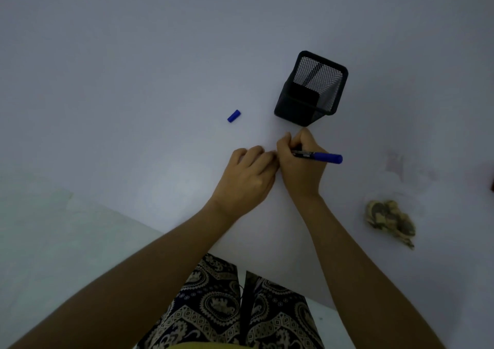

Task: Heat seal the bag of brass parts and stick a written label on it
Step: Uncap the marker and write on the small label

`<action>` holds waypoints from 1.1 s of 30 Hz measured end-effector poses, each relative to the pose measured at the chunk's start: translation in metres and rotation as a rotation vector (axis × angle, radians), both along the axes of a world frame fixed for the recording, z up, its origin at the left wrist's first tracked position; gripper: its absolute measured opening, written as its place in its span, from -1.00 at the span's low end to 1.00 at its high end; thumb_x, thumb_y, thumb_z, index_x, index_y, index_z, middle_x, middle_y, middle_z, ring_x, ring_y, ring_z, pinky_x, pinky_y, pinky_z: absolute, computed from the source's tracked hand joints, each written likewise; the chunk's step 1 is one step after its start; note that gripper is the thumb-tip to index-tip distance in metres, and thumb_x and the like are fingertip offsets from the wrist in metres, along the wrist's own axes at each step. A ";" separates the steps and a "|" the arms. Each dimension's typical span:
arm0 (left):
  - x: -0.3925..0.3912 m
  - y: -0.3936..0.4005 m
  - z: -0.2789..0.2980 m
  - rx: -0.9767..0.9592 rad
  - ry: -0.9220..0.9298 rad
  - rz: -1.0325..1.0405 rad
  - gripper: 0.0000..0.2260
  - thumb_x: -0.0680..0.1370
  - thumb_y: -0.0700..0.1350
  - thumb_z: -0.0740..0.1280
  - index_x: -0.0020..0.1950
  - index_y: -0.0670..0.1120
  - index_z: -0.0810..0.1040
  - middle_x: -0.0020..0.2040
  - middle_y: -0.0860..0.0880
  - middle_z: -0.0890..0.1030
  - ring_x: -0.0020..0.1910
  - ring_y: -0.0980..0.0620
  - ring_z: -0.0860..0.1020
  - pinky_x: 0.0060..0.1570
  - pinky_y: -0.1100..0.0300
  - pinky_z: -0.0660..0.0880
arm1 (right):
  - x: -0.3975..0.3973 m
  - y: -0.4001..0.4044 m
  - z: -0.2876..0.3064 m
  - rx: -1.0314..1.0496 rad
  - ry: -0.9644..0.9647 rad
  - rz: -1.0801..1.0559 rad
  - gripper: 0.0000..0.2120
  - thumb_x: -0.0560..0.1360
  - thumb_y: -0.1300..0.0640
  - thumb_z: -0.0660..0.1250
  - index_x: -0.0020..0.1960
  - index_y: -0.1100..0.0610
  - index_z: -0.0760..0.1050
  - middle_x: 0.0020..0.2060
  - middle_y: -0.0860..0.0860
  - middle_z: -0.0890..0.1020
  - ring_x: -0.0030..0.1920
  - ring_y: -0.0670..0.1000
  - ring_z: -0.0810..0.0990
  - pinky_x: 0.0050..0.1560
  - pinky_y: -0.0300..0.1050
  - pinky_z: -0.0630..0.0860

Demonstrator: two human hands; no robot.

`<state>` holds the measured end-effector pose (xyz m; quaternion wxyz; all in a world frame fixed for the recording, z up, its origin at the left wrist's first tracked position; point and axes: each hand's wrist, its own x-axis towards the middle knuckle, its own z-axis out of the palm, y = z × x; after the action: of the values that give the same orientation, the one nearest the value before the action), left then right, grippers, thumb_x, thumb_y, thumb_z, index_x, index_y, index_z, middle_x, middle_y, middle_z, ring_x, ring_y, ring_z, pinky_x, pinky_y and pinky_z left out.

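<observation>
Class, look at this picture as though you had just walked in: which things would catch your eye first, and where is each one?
First the two hands meeting at the centre of the white table: the right hand grips a blue marker in a writing hold, the left hand pressed close beside it. Just beyond them stands a black mesh pen holder, with the marker's blue cap lying loose to its left. Near the right edge lies the bag of brass parts.

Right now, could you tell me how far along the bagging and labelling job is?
The cap is off. The right hand grips the blue marker, apparently writing; the left hand rests beside it, the label itself hidden. The bag of brass parts lies unlabelled; its seal is unclear.
</observation>
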<state>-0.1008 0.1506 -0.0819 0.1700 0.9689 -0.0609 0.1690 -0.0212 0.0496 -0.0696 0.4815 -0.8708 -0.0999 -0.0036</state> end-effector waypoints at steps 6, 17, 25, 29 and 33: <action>0.000 0.000 0.000 0.001 -0.016 0.011 -0.86 0.53 -0.17 0.34 0.02 -0.16 0.65 0.03 -0.09 0.65 0.04 -0.04 0.46 -0.05 0.07 0.38 | 0.001 0.001 0.000 0.003 0.040 0.012 -0.72 0.49 0.31 0.30 -0.33 0.13 0.31 -0.52 0.04 0.41 -0.53 -0.05 0.37 -0.49 -0.27 0.35; 0.001 0.000 0.001 0.041 -0.042 0.022 -0.87 0.52 -0.17 0.35 -0.01 -0.15 0.66 -0.01 -0.07 0.66 -0.02 -0.05 0.54 -0.13 0.08 0.41 | 0.002 0.001 -0.002 -0.036 0.028 0.016 -0.71 0.49 0.29 0.30 -0.34 0.13 0.28 -0.52 0.01 0.39 -0.53 -0.03 0.36 -0.50 -0.23 0.34; 0.001 -0.001 0.001 0.055 -0.005 0.018 -0.85 0.54 -0.15 0.32 0.03 -0.15 0.65 0.00 -0.07 0.65 -0.02 -0.07 0.56 -0.12 0.06 0.44 | 0.002 0.001 -0.001 -0.038 0.030 -0.014 -0.73 0.46 0.31 0.30 -0.34 0.14 0.29 -0.52 0.04 0.39 -0.51 -0.01 0.36 -0.49 -0.13 0.36; 0.000 -0.002 0.000 0.056 -0.007 0.019 -0.84 0.55 -0.14 0.31 0.04 -0.15 0.64 0.01 -0.07 0.65 -0.01 -0.06 0.55 -0.11 0.06 0.43 | 0.002 0.001 0.000 -0.057 0.019 -0.008 -0.73 0.45 0.31 0.29 -0.35 0.14 0.28 -0.52 0.04 0.39 -0.53 0.08 0.39 -0.50 -0.06 0.38; 0.000 -0.002 0.000 0.063 -0.017 0.022 -0.84 0.55 -0.15 0.31 0.04 -0.14 0.64 0.01 -0.07 0.65 0.00 -0.06 0.55 -0.10 0.07 0.41 | 0.001 0.001 0.000 -0.057 0.009 -0.006 -0.73 0.45 0.30 0.29 -0.35 0.14 0.27 -0.52 0.02 0.37 -0.52 0.02 0.36 -0.49 -0.07 0.38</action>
<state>-0.1008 0.1484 -0.0819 0.1371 0.9729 -0.0570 0.1771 -0.0201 0.0506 -0.0700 0.4570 -0.8844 -0.0950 0.0017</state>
